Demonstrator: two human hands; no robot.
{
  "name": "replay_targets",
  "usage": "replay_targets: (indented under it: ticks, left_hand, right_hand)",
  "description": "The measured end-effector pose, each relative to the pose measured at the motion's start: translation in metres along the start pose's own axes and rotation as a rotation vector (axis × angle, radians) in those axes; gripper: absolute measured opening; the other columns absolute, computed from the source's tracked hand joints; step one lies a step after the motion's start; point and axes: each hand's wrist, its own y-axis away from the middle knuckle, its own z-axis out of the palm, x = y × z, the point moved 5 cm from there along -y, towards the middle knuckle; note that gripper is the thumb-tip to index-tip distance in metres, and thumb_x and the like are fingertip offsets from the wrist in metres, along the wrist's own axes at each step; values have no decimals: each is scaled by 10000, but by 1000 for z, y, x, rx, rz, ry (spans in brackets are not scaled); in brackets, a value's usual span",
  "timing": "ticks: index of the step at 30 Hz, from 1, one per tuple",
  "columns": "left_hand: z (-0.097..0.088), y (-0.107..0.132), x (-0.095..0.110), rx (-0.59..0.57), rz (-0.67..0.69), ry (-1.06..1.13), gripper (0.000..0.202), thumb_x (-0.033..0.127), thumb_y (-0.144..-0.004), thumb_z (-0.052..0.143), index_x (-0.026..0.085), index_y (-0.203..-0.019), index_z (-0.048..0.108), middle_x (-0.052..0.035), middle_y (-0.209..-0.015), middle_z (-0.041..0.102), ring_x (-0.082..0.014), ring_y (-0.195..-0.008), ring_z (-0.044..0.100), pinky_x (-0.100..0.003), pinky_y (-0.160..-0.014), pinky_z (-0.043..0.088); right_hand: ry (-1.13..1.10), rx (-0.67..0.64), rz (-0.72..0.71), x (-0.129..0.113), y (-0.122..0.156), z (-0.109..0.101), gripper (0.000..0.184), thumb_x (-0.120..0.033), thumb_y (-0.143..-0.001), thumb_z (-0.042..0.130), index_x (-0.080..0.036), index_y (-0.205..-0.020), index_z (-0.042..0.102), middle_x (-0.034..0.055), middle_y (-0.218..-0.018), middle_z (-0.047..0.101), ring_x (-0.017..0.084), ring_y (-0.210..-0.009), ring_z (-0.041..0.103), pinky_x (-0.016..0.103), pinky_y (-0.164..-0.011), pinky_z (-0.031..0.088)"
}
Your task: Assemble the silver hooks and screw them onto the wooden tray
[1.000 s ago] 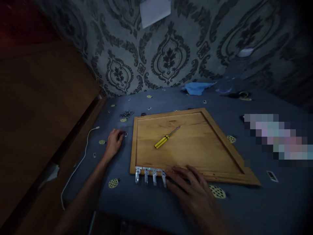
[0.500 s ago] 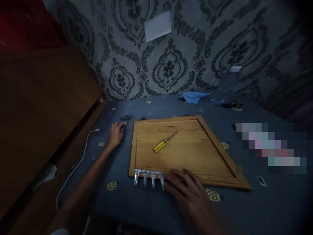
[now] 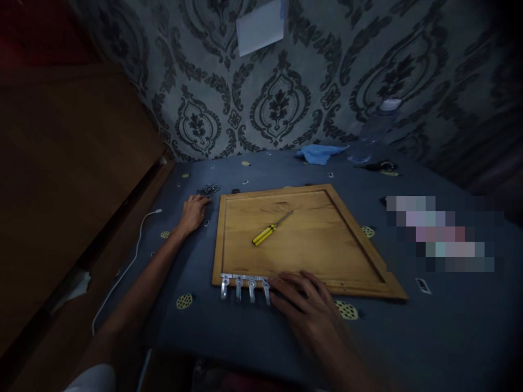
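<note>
1. From my end, through the head camera, I have the right hand (image 3: 310, 305) laid over the near rim of a framed, yellow-brown wooden panel (image 3: 318, 234). Its fingers lie slightly apart, tips at the right end of a silvery metal strip with four hooks (image 3: 239, 282). I cannot tell whether it clamps that strip or only rests against it.
2. The strip runs leftward from those fingertips along the panel's near rim, its hooks hanging toward me over the edge. I judge the positioning largely done.
3. I have the left hand (image 3: 194, 214) beyond the panel's left side, fingers curled low, just short of a loose heap of small dark metal pieces (image 3: 209, 189). I cannot tell whether its fingertips are together or hold a piece.
4. Ahead of the right hand, a slim screwdriver with a yellow-and-black handle (image 3: 263, 234) lies on the panel, in neither hand.
5. I make out no fastener for certain in the strip; it is too small and dark to tell. With pieces heaped and the screwdriver idle, I judge any fastening work unfinished.
6. Everything rests on a dark blue printed cloth (image 3: 229, 332), which spreads under and around both hands.
</note>
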Motion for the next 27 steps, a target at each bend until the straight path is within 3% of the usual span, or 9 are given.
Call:
replay_targets:
  ticks: [9,16,20,23,27]
  left_hand:
    - [-4,13,16,-9,12,-2,280,288,-966,481,202,-1026,740,-160,-1159,679,-393,-1168,534,-575,-1026,387]
    - [-7,11,21,34,9,17,88,245,-893,569,210,-875,648,-102,-983,666,-321,-1051,571,-478,-1007,421]
    - [-8,13,24,67,7,53,73,235,-867,552,217,-831,612,-107,-946,670,-323,-1009,586,-479,-982,441]
    - [-11,22,28,90,-8,86,114,254,-880,520,211,-866,624,-109,-948,690,-321,-996,607,-471,-944,466]
    - [-23,46,39,87,-42,153,152,294,-888,537,202,-919,654,-66,-904,713,-250,-844,650,-374,-791,514]
  right_hand:
    - [-14,-178,43,-6,-4,-6,270,-134,-956,589,-288,-1123,736,-19,-1244,769,229,-1193,586,468,-1095,389]
    - [4,-238,75,-5,-2,-4,287,-142,-916,669,-290,-1156,725,-18,-1291,750,233,-1226,565,470,-1122,358]
    - [8,-242,68,-6,-3,-4,281,-148,-918,668,-293,-1152,726,-16,-1288,750,229,-1213,570,471,-1115,368]
    - [7,-233,61,-6,-5,-6,254,-142,-917,675,-270,-1131,726,-19,-1290,750,229,-1210,568,466,-1115,374]
    - [-10,-210,56,-6,-5,-7,275,-137,-926,657,-268,-1158,724,-14,-1262,761,232,-1197,575,473,-1103,389]
